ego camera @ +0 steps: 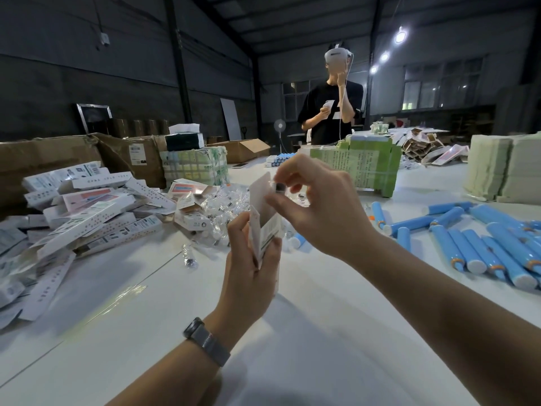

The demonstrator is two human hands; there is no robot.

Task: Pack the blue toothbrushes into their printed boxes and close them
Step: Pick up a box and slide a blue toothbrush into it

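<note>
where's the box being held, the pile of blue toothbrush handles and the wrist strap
printed box (265, 230): head view, on its lower front panel
blue toothbrush handles (480, 244): head view, on one barrel mid-pile
wrist strap (206, 341): head view, on the band's middle

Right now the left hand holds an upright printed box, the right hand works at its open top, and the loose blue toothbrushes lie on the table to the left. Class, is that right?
Not quite. The head view shows the blue toothbrushes lying to the right. The left hand does hold the printed box upright, and the right hand is at its top.
</note>
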